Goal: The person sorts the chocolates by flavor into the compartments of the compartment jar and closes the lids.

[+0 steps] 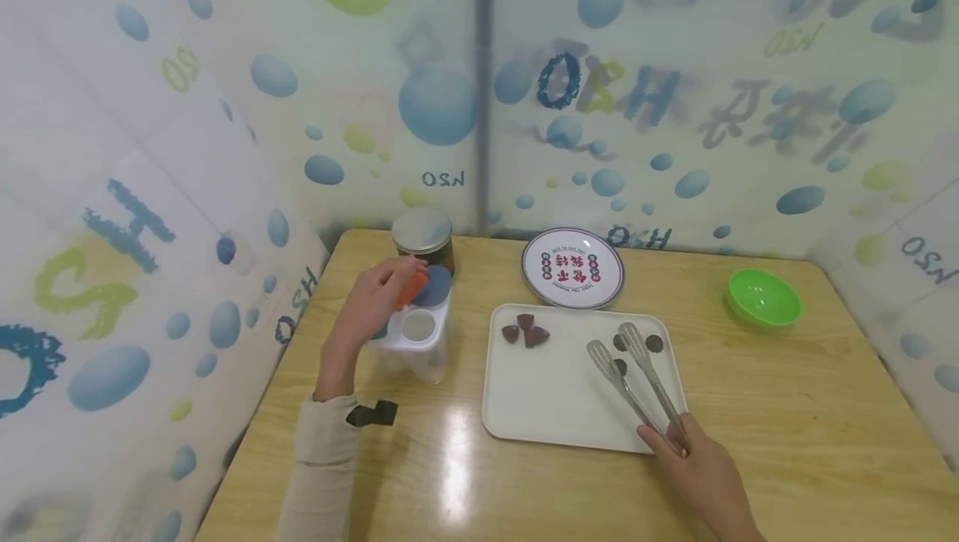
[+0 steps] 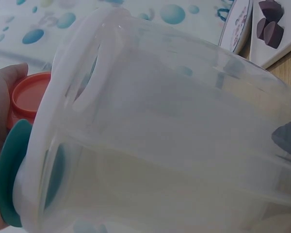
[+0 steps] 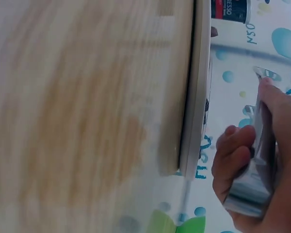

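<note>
My left hand (image 1: 372, 296) pinches an orange lid (image 1: 410, 290), tilted above a translucent box (image 2: 174, 126) with several round openings. One opening (image 1: 418, 325) at the front is uncovered. Blue-grey lids (image 1: 430, 285) sit on others, and a teal lid (image 2: 9, 174) shows beside the palm. Metal tongs (image 1: 633, 392) are gripped near their joined end by my right hand (image 1: 704, 471). Their two slotted heads are apart, over a white tray (image 1: 554, 409) and close to three dark round pieces (image 1: 654, 344). Brown, chocolate-like wedges (image 1: 526, 330) lie at the tray's upper left.
Behind the box stands a tin (image 1: 422, 234) with a silver lid. A white plate (image 1: 573, 267) with red lettering lies beyond the tray. At the right is a green bowl (image 1: 762, 296). Patterned walls (image 1: 637, 151) enclose the wooden table (image 1: 824, 409) at the back and sides.
</note>
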`<state>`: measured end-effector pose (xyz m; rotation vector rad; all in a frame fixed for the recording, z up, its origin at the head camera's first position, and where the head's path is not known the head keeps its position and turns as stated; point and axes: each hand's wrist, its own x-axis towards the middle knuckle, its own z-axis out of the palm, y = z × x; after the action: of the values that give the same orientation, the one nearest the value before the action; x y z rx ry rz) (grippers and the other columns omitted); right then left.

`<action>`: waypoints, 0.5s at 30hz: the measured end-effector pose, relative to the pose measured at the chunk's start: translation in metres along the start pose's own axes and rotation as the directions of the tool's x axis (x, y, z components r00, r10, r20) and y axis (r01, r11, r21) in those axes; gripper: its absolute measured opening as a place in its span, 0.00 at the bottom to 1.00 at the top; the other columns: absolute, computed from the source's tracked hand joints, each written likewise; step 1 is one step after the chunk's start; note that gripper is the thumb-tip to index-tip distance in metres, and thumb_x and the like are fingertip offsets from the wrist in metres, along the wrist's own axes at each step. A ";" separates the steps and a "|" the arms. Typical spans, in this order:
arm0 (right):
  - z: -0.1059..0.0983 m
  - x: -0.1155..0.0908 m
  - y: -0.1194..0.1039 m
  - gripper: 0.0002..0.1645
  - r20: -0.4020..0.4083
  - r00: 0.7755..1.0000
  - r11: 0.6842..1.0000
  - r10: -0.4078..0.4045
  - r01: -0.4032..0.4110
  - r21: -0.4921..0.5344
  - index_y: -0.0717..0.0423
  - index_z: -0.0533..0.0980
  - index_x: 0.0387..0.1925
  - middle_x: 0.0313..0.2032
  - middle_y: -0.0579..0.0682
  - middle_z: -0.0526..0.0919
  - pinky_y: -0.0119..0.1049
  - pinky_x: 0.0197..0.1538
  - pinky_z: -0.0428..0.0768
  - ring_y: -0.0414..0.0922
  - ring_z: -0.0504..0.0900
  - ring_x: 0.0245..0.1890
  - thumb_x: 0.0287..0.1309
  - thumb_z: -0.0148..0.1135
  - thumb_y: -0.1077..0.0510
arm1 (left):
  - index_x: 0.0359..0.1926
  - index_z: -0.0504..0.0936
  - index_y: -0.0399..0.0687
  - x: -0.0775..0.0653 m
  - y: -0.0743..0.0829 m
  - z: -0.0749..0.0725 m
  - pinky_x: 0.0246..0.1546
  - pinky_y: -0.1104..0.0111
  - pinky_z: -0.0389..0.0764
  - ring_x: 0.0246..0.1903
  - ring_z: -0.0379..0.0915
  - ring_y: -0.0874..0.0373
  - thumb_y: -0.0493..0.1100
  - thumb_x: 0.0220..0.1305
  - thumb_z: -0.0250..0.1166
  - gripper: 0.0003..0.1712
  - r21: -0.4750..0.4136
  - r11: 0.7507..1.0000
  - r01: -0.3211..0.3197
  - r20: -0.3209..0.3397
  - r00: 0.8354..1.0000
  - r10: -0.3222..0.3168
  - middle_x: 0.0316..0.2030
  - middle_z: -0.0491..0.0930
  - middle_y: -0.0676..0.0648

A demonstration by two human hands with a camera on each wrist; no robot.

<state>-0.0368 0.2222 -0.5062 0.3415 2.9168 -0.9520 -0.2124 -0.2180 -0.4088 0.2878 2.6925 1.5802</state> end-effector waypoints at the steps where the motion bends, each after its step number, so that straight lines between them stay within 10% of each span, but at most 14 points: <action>1: -0.002 0.000 0.002 0.27 0.001 1.000 1.000 -0.007 0.007 -0.024 0.53 0.67 0.32 0.19 0.45 0.66 0.32 0.23 0.62 0.41 0.66 0.20 0.64 0.61 0.35 | 0.53 0.83 0.57 0.000 0.000 0.000 0.67 0.50 0.69 0.63 0.71 0.51 0.70 0.72 0.47 0.30 0.001 1.000 -0.002 0.001 1.000 0.002 0.59 0.79 0.50; 15: -0.014 0.004 0.021 0.33 0.157 0.985 0.988 0.065 -0.042 -0.146 0.55 0.67 0.32 0.18 0.46 0.64 0.35 0.23 0.63 0.43 0.66 0.19 0.67 0.50 0.29 | 0.53 0.83 0.56 -0.001 0.000 -0.001 0.66 0.51 0.69 0.64 0.71 0.52 0.70 0.72 0.48 0.30 -0.017 1.000 -0.016 0.001 1.000 0.016 0.59 0.79 0.50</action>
<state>-0.0362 0.2476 -0.5072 0.3170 2.7925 -0.7233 -0.2114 -0.2189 -0.4086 0.3109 2.6815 1.6052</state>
